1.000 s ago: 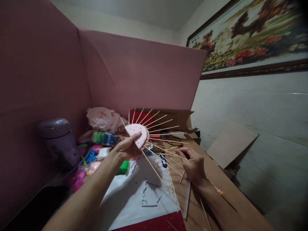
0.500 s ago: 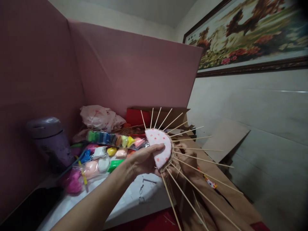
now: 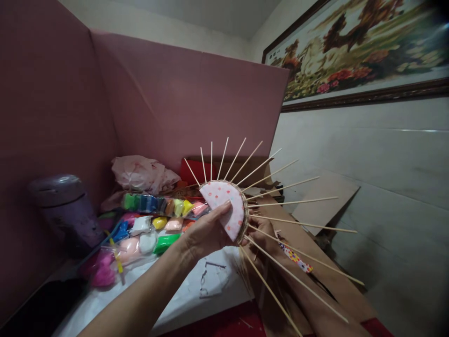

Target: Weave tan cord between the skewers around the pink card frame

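Note:
My left hand (image 3: 212,227) grips a half-round fan-like piece (image 3: 217,194) covered in white cloth with pink-red dots, its thumb pressed on the face. Thin wooden sticks (image 3: 289,202) spread out from the curved edge. Brownish twine (image 3: 244,213) runs round that edge between the sticks' bases. My right hand (image 3: 264,231) is closed at the right of the edge, behind several sticks, with twine at its fingers; the fingertips are partly hidden. Loose strands (image 3: 245,274) hang below the piece.
Bags of coloured clay (image 3: 145,241) lie on a white sheet (image 3: 189,299) at the left. A purple flask (image 3: 68,210) stands beyond them, with crumpled dotted cloth (image 3: 143,173) behind. Cardboard (image 3: 305,252) lies at the right. A pink panel (image 3: 189,103) stands at the back.
The piece has turned anticlockwise, with its sticks swinging upward, and moved slightly left and up. My left hand still holds it. My right hand stays at the edge, a little lower.

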`<state>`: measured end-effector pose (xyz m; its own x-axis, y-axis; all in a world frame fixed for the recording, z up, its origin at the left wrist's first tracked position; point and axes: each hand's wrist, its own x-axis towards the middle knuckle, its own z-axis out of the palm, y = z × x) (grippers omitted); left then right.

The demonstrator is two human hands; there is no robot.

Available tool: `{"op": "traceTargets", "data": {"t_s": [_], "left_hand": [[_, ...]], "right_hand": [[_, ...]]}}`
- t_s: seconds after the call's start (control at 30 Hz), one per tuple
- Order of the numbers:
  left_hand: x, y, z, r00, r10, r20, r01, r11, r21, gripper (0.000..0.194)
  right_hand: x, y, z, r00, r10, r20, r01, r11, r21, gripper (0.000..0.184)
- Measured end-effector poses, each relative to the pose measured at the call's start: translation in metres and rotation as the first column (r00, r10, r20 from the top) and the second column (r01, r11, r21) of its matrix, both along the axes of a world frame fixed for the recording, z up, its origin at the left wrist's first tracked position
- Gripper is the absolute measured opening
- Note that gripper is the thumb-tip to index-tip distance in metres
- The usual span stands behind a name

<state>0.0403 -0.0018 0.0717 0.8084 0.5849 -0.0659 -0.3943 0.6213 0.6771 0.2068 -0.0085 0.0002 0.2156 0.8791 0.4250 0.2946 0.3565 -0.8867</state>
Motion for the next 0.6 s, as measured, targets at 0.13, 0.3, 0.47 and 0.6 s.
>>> {"op": "traceTargets", "data": {"t_s": [0.13,0.3,0.47,0.6], "left_hand": [[0.005,-0.005,0.005,0.992,0.108,0.065,-0.106,0.994,-0.023,0.024],[0.014,0.001,0.008,0.889,0.420,0.185,-0.408,0.908,-0.097,0.021],[0.027,0.005,-0.006,0.709,0.646,0.283,-0.655,0.752,-0.075,0.018],[0.037,-0.005,-0.027,0.733,0.677,0.060,-0.677,0.718,0.165,0.040]], "right_hand": [[-0.003,-0.001,-0.002,0.999,0.041,0.020,-0.040,0.998,-0.041,0.025],[0.000,-0.004,0.004,0.952,-0.149,0.267,0.113,0.983,0.144,0.022],[-0.016,-0.015,0.012,0.972,0.020,0.232,-0.045,0.994,0.103,0.022],[-0.036,-0.018,0.015,0.913,0.323,-0.249,-0.345,0.937,-0.048,0.031]]}}
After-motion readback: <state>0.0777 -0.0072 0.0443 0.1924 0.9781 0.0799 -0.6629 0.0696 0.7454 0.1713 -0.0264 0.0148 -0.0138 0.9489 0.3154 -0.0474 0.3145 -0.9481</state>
